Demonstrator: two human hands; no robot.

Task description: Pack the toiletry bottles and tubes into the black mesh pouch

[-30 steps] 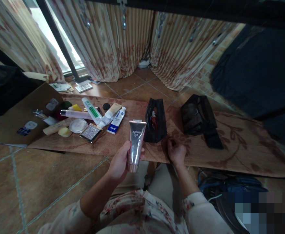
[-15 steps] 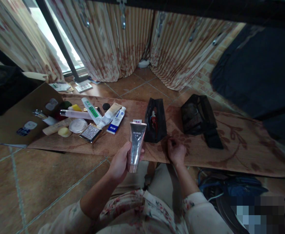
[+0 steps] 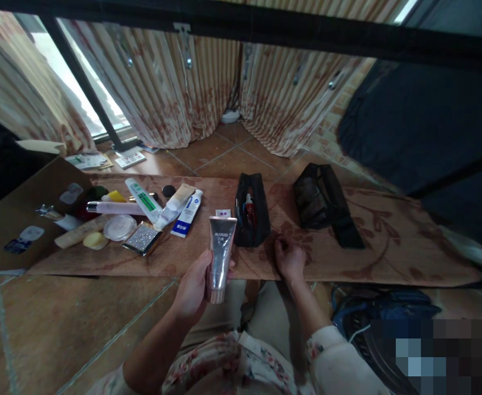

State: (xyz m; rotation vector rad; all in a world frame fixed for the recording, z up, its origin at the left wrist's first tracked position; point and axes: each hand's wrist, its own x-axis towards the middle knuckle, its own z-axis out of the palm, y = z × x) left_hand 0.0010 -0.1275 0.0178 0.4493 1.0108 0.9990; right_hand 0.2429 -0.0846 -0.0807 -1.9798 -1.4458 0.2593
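1. Left hand [image 3: 191, 285] is wrapped around the lower part of a silver cosmetic tube [image 3: 219, 253], holding it upright with the crimped end up, just in front of the mat's near edge.
2. Right hand [image 3: 289, 258] rests on the woven mat [image 3: 389, 247], fingers curled loosely, holding nothing that shows.
3. Just beyond the tube, a small black mesh pouch [image 3: 252, 216] stands open on the mat, a red-and-white item inside.
4. Farther right, a larger black mesh bag [image 3: 321, 200] lies well apart from the right hand.
5. Off to the left, a scatter of toiletries: a blue-and-white tube [image 3: 186, 214], a green-striped tube [image 3: 142, 198], a glittery compact [image 3: 143, 238], a round white lid [image 3: 119, 227].
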